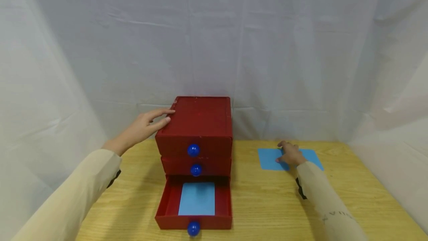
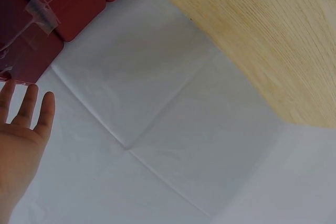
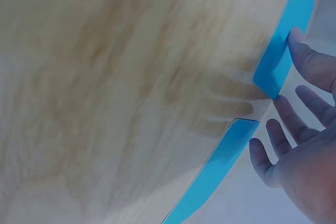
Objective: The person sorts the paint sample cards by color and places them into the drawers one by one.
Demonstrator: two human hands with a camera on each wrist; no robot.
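Your open left hand (image 1: 147, 124) steadies the red three-drawer cardboard chest (image 1: 195, 137); your right hand (image 1: 290, 154), fingers spread, rests on the blue paper sheet (image 1: 269, 159) right of the chest, which could slide or crease.

Faint dark marking on the right sleeve (image 1: 336, 217), not legible

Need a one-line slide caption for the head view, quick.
Left hand rests on red drawer unit, bottom drawer open; right hand touches blue sheet.
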